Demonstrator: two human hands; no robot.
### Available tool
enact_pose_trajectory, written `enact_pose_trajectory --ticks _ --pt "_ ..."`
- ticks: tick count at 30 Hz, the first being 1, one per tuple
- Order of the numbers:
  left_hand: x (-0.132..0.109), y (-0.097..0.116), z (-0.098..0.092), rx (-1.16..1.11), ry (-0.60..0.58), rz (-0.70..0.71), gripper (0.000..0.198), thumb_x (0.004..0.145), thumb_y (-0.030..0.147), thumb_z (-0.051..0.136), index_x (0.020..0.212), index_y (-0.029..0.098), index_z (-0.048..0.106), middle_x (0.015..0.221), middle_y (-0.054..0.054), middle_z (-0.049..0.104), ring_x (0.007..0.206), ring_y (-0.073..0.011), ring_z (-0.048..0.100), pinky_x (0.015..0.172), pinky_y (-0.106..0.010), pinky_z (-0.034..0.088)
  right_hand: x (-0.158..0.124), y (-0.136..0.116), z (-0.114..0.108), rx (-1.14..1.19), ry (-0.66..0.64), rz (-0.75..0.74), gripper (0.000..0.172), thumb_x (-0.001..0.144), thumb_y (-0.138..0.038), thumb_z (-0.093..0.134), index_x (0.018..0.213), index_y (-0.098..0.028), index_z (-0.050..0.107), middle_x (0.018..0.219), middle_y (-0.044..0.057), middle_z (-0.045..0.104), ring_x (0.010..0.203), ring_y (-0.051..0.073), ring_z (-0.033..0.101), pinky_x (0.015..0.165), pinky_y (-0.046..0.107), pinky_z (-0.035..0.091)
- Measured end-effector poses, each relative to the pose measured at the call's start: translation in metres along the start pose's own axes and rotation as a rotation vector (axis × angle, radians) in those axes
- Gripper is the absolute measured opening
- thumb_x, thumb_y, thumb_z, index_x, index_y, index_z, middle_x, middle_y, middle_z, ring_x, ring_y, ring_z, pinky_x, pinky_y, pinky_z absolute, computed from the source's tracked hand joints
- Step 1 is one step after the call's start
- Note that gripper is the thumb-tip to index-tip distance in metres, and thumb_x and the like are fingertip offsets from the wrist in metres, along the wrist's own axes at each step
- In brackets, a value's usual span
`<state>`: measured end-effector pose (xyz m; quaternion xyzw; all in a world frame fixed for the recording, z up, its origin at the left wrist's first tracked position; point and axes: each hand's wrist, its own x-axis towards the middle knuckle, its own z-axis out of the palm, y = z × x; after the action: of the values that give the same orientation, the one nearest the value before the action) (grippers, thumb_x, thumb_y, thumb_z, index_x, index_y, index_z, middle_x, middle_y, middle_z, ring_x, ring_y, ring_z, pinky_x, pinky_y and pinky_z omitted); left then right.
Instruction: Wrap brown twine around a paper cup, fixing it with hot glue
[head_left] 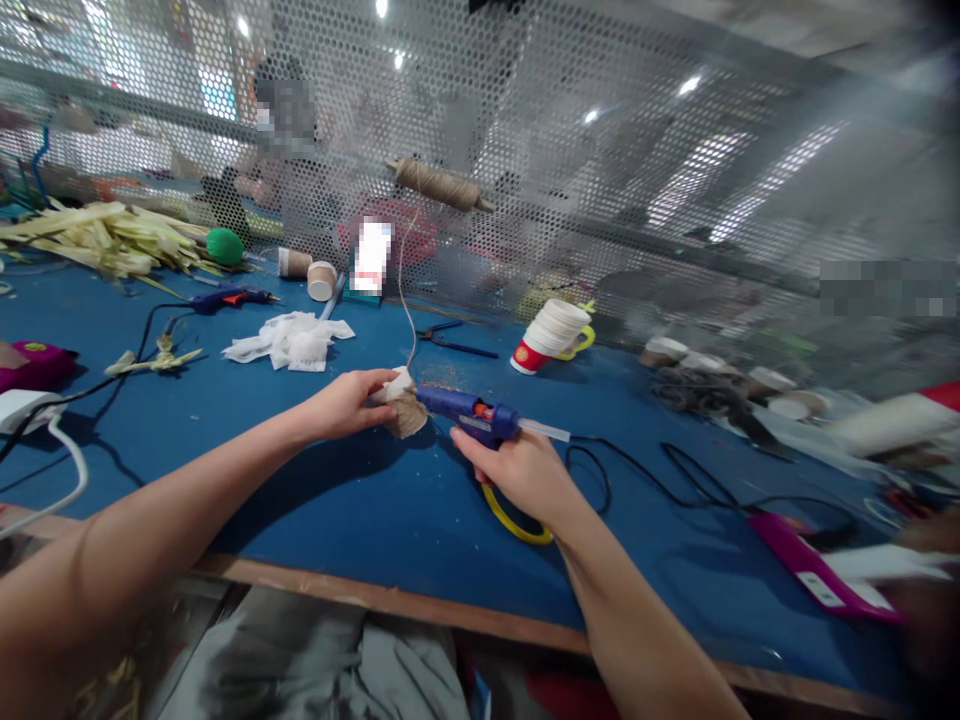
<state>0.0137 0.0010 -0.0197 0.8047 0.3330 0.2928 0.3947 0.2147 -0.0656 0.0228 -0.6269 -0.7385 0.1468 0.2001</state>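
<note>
A small twine-covered cup point(407, 413) sits in a person's left hand point(349, 405) near the middle of the frame, held just above a blue table point(337, 510), its white part toward the upper left and its brown part toward the lower right. The left thumb and fingers are closed on the cup's left side, leaving its right side bare toward the glue gun point(480, 415). The right hand point(521, 465), right of center, is wrapped around the gun's grip, which the palm largely hides; how far the trigger is pressed cannot be told. The gun's long axis slants from the nozzle at upper left to the glue stick point(546, 430) at lower right, so the tip meets the cup from the right. Whether it touches or stops just beside is unclear. The left hand is the nearer to the cup, the right being one gun-barrel away. From the cup's top, twine point(403, 295) climbs to a spool point(442, 186) at upper center. Pliers point(469, 349) lie behind the nozzle, with stacked cups point(555, 328) to their right.
</note>
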Motion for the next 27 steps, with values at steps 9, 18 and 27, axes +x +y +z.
enact_pose_trajectory --ticks 9,18,27 --pt "-0.0006 -0.0010 0.0005 -0.020 0.005 -0.002 0.045 0.072 0.021 0.051 0.114 0.009 0.044 0.109 -0.012 0.058 0.093 -0.0193 0.056 0.080 -0.030 0.042 0.0040 0.0052 0.0000 -0.036 0.030 0.003 0.034 0.074 -0.038 0.045 0.046 -0.019 0.047 0.036 -0.001 0.050 0.043 0.014 0.054 0.053 0.026 0.042" --pt "0.0005 0.0020 0.0001 -0.009 -0.001 -0.001 0.043 0.072 0.019 0.049 0.113 0.010 0.045 0.107 -0.009 0.059 0.092 -0.0178 0.056 0.080 -0.029 0.042 -0.0023 -0.0038 0.0026 0.054 0.013 -0.103 0.030 0.072 -0.032 0.048 0.045 -0.019 0.043 0.037 -0.003 0.048 0.037 0.010 0.048 0.045 0.022 0.038" --pt "0.0004 0.0009 0.0006 0.012 0.026 -0.040 0.049 0.071 0.022 0.051 0.117 0.009 0.042 0.110 -0.011 0.058 0.093 -0.0196 0.055 0.082 -0.031 0.041 -0.0027 -0.0032 0.0016 0.049 0.011 -0.093 0.030 0.073 -0.033 0.047 0.046 -0.019 0.044 0.036 -0.003 0.049 0.037 0.010 0.049 0.044 0.022 0.038"
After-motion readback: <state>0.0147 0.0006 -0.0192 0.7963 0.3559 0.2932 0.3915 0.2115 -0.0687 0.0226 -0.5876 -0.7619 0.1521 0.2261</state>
